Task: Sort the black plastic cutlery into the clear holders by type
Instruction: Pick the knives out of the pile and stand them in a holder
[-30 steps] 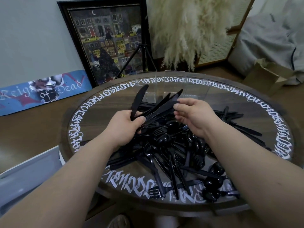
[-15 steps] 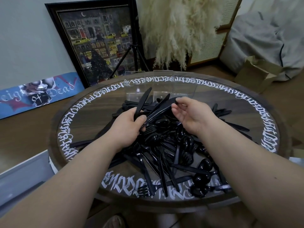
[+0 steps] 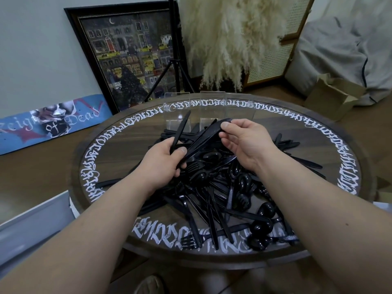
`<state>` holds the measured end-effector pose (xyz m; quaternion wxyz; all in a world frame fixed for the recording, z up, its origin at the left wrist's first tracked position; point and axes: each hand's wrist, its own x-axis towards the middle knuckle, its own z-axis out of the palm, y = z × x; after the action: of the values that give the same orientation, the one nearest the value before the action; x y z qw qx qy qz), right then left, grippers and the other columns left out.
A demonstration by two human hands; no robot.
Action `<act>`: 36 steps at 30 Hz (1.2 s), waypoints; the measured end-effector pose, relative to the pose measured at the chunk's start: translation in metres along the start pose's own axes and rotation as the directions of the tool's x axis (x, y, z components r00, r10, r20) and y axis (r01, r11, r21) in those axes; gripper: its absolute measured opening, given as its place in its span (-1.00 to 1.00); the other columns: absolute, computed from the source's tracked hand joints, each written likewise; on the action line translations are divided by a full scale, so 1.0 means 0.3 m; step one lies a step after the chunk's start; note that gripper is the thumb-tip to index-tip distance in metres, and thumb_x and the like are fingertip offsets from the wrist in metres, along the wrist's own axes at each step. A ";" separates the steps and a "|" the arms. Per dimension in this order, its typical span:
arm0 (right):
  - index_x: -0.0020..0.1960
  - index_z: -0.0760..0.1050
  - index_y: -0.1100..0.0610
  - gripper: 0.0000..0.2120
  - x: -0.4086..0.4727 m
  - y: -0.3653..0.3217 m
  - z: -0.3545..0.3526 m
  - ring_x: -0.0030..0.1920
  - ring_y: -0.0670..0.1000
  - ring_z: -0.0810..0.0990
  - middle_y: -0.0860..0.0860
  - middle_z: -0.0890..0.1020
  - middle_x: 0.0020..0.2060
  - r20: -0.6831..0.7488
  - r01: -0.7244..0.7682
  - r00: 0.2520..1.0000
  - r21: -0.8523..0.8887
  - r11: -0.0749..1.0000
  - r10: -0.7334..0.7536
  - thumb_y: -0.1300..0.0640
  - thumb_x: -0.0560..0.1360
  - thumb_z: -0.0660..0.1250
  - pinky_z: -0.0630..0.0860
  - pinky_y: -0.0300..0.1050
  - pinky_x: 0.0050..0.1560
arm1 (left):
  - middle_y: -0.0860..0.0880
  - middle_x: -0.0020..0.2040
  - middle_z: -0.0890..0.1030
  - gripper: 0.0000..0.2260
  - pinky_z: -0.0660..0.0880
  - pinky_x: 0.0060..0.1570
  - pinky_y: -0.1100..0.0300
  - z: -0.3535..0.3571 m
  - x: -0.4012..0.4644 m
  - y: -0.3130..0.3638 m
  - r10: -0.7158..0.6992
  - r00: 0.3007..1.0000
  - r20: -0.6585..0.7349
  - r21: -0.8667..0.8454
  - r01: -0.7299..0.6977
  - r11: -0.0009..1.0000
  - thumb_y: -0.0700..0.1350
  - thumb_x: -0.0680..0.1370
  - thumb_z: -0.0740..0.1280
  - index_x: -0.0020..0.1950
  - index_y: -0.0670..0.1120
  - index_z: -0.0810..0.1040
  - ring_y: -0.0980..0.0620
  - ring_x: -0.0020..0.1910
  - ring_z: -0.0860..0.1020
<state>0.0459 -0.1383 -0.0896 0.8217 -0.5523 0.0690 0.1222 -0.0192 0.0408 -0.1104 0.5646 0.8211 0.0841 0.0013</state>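
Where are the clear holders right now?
In the head view, the clear holders stand in a row at the far edge of the round table, just beyond the cutlery pile and in front of the pampas grass.

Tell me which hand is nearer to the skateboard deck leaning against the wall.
Left. The left hand grips knives over the table's left-centre, on the side toward the skateboard deck. The right hand pinches the knife tips farther right, away from it.
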 end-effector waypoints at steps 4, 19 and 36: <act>0.02 0.54 0.21 -0.86 0.000 -0.002 0.007 -0.39 -0.08 0.59 0.06 0.62 -0.29 0.013 0.008 1.000 -0.061 0.998 -0.007 0.33 0.47 0.39 0.53 -0.28 -0.35 | -0.03 -0.36 0.54 -0.84 0.33 -0.49 0.30 -0.015 -0.005 0.002 -0.006 1.000 0.000 0.015 0.006 1.000 -0.14 0.62 0.21 -0.15 -0.03 0.47 0.08 -0.53 0.39; -0.16 0.52 0.15 -0.92 -0.013 -0.053 -0.076 -0.45 -0.12 0.49 0.04 0.57 -0.33 -0.037 0.083 0.995 -0.249 0.965 -0.095 0.26 0.50 0.37 0.44 -0.31 -0.42 | 0.05 -0.35 0.55 -0.80 0.38 -0.24 0.14 -0.056 0.013 -0.002 0.015 0.982 -0.189 0.147 0.014 0.989 -0.13 0.61 0.21 -0.22 -0.05 0.46 0.04 -0.39 0.45; -0.25 0.44 0.17 -0.82 -0.062 -0.042 -0.126 -0.40 -0.12 0.45 0.02 0.54 -0.37 0.071 -0.002 0.997 -0.088 0.996 0.008 0.29 0.52 0.31 0.43 -0.33 -0.38 | 0.05 -0.43 0.41 -0.86 0.17 -0.55 0.37 0.023 -0.014 0.060 -0.065 0.992 0.111 -0.139 0.080 0.987 -0.16 0.63 0.19 -0.12 -0.03 0.41 0.16 -0.57 0.24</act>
<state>0.0324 -0.1801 -0.0883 0.7983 -0.5831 0.0357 0.1468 -0.0203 0.0276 -0.0959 0.6254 0.7737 0.0834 -0.0570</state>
